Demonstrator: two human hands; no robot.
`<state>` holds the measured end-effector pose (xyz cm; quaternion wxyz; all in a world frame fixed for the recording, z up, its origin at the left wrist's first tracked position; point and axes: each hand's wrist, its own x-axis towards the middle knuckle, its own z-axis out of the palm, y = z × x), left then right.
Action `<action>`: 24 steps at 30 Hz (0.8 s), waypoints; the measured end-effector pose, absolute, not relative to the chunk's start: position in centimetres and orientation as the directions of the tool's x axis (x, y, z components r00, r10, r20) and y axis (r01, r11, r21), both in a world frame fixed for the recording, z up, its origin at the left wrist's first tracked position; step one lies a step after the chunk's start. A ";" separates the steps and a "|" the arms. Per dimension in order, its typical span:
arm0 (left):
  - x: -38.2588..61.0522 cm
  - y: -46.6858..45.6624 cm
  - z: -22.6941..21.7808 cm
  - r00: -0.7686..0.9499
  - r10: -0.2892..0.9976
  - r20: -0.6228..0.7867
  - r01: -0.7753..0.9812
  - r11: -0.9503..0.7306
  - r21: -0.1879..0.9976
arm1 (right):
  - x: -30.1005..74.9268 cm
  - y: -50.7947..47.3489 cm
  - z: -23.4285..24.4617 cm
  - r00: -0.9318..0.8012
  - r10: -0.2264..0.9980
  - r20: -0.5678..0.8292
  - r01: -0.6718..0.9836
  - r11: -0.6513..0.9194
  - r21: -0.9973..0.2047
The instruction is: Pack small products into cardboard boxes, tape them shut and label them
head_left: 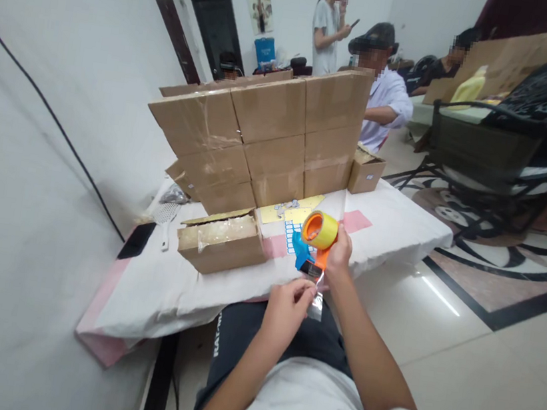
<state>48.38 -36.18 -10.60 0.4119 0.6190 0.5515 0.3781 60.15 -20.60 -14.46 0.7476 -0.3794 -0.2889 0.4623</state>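
Tape dispenser: blue and orange one with a yellowish roll on it, held up in the air just over the near edge of the tabletop, not resting on anything.
Right hand: wrapped tight around the dispenser's handle, fingers closed on it.
Left hand: thumb and fingertips pinched together on the tape end, just below the dispenser and over the person's lap.
Tape end: only a short clear strip was pulled out, hanging between the dispenser and the pinch, stuck to no box as far as I could see.
Nearest box: low cardboard one lying on the tabletop left of the hands, close but not touched. Its top was shiny with what looked like clear tape already.
Box stack: a wall of cardboard boxes stood behind it, several with glossy strips along the seams, so I'd say those were sealed.
Small box: sat at the right end of the stack, top looked open-ish, hard to tell.
Progress, my read: lots of taping done, and the fresh strip was barely started and not laid down yet.
Paper bits: yellow sheet and pink sheet lay flat between the stack and the hands.
Phone: dark, lying at the tabletop's left edge.
Other people: one seated person behind the stack, one standing person further back, none near the dispenser.
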 end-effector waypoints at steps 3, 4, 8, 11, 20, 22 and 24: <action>48.7 -37.3 -11.2 0.129 0.990 0.064 0.473 -0.118 0.873 | 60.7 -20.2 -14.4 0.453 0.892 0.003 -0.509 0.261 -0.820; 48.8 -37.6 -11.4 0.144 0.987 0.066 0.491 -0.129 0.862 | 60.9 -20.1 -14.3 0.462 0.887 -0.015 -0.520 0.258 -0.815; 48.7 -38.6 -12.0 0.161 0.987 0.017 0.486 -0.094 0.869 | 61.5 -20.6 -13.4 0.427 0.902 -0.060 -0.598 0.233 -0.767; 48.4 -39.0 -12.4 0.152 0.988 -0.015 0.469 -0.059 0.881 | 61.4 -21.7 -12.8 0.363 0.932 0.001 -0.582 0.228 -0.781; 47.3 -39.8 -12.7 0.095 0.991 -0.099 0.403 0.052 0.914 | 60.7 -23.8 -11.7 0.253 0.957 0.145 -0.467 0.252 -0.847; 47.0 -39.9 -12.5 0.080 0.989 -0.123 0.390 0.082 0.917 | 60.7 -24.2 -11.1 0.230 0.959 0.165 -0.440 0.254 -0.861; 46.6 -39.9 -12.4 0.079 0.988 -0.134 0.366 0.097 0.925 | 60.7 -24.4 -10.6 0.231 0.957 0.177 -0.433 0.264 -0.862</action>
